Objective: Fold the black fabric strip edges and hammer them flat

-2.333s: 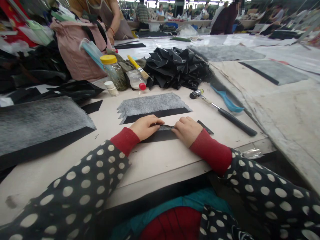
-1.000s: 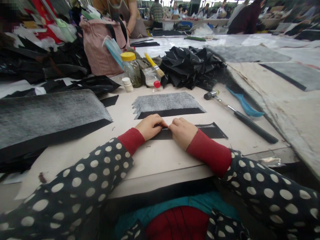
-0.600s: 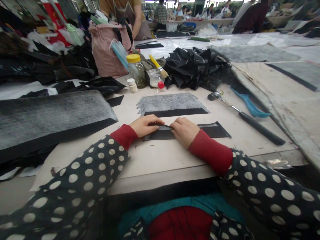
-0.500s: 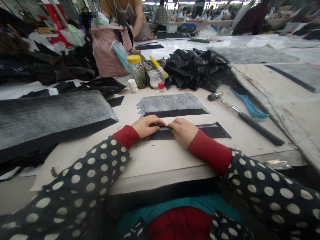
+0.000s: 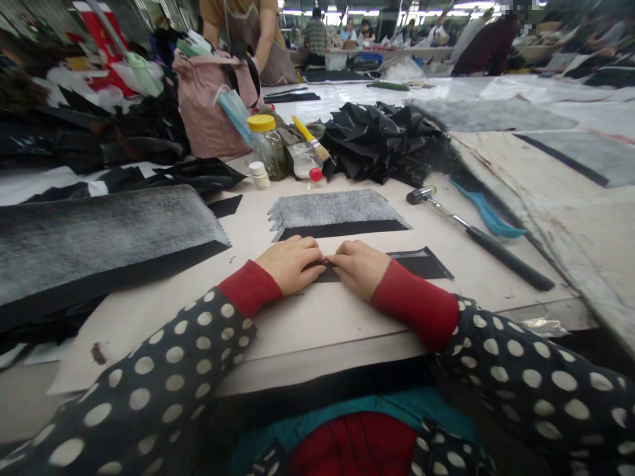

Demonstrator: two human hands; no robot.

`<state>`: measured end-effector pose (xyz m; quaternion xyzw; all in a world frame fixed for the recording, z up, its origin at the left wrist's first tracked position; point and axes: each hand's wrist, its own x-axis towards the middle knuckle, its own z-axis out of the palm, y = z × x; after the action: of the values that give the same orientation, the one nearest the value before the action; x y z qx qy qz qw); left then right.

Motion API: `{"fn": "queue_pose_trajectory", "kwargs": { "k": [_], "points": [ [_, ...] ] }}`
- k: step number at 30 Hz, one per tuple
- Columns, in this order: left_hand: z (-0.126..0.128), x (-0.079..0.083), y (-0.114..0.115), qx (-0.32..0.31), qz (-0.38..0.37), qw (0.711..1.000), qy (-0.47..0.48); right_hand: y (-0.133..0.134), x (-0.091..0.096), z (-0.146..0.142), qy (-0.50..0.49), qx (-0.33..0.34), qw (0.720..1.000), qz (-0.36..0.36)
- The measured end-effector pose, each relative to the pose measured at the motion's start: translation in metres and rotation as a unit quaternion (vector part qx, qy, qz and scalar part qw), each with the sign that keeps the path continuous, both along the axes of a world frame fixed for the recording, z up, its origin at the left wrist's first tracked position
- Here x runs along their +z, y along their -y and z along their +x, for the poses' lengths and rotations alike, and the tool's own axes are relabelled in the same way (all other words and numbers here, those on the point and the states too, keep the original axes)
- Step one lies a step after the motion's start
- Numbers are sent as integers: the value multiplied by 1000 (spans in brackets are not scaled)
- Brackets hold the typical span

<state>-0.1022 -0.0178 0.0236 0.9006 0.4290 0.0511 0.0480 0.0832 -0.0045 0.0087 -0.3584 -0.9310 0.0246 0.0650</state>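
A narrow black strip of material (image 5: 421,264) lies flat on the pale work board, with a greyish band along its far edge. My left hand (image 5: 295,263) has its fingers closed on the strip's far edge and covers the left part of it. Close beside it, my right hand (image 5: 358,268) pinches the same edge, the two sets of fingertips almost meeting. Just beyond my hands lies a fanned stack of grey-backed pieces (image 5: 337,208) with black borders. A hammer (image 5: 476,235) with a black handle rests to the right.
At the left lies a larger stack of grey-backed pieces (image 5: 109,241). Farther back stand a yellow-lidded jar (image 5: 268,149), a small white bottle (image 5: 259,176), a brush (image 5: 311,137), a pink bag (image 5: 213,106) and heaped black pieces (image 5: 381,142). A blue tool (image 5: 491,211) lies beyond the hammer. Other people work behind.
My left hand has turned over the strip's left part and moved slightly toward me, its fingers more closed. The right hand stays pinched on the edge. The view has shifted slightly.
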Motion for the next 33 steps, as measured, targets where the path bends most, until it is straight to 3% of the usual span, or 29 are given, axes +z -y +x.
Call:
{"fn": "queue_pose_trajectory", "kwargs": {
  "k": [3,6,11,15,18,21,25,33],
  "points": [
    [-2,-4,0,24,-10,999,41,-11,3,32,-18,22,999,-29],
    [-7,-8,-3,45,-46,994,88,-14,10,66,29,-6,999,-25],
    [-10,-9,-10,107,-122,975,154,10,29,91,111,2,990,-91],
    [-4,-11,-20,87,-230,932,268,16,47,79,62,47,964,-256],
    [5,-13,-29,49,-288,899,326,-6,47,53,4,-11,966,-258],
    [13,-16,-32,43,-236,918,316,-32,32,23,-76,-54,965,-245],
    [12,-20,-31,45,-124,950,283,-43,7,3,-164,-39,948,-270],
    [-5,-20,-35,90,-116,958,247,-45,-7,9,-184,25,972,-142]
  ]
}}
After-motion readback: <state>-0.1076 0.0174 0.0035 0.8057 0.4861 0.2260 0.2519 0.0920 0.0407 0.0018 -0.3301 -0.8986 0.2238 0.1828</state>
